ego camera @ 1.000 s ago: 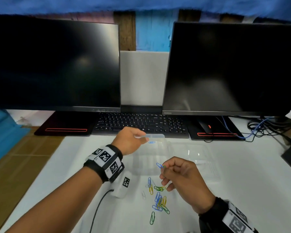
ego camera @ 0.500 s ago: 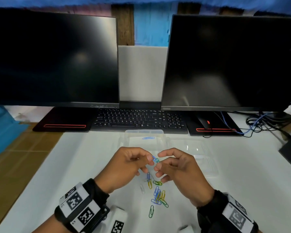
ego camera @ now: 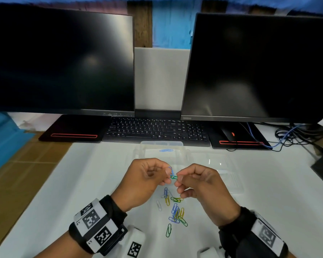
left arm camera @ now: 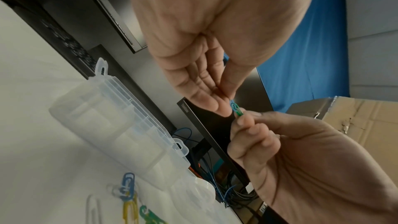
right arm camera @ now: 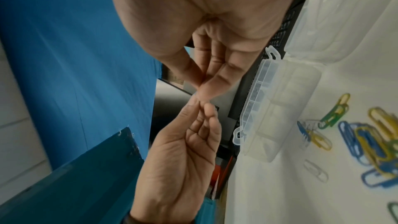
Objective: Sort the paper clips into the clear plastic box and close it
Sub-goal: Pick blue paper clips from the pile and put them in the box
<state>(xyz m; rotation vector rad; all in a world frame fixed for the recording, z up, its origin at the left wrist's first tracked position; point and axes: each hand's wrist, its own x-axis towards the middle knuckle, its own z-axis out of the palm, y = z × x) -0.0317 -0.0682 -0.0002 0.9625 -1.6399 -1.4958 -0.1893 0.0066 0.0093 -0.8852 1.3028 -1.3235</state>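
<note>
Two linked clips, a blue clip (ego camera: 171,171) and a green clip (ego camera: 174,177), sit pinched between the hands at the centre of the head view: the left hand (ego camera: 147,180) holds the blue one in a narrow fingertip grip, the right hand (ego camera: 199,185) holds the green one the same way. A second ago the left hand was up at the clear plastic box (ego camera: 162,148) while the right alone lifted the blue clip; it has since come back and the two hands have met over the pile. That suggests the pair is tangled and is being pulled apart before sorting. The box lies open just above the hands in the frame, in front of the keyboard (ego camera: 157,130), with one blue clip already inside (ego camera: 166,150). The loose paper clips (ego camera: 175,213) remain on the white table (ego camera: 82,183) below the hands, so most of the sorting, and the closing, is probably still ahead.
</note>
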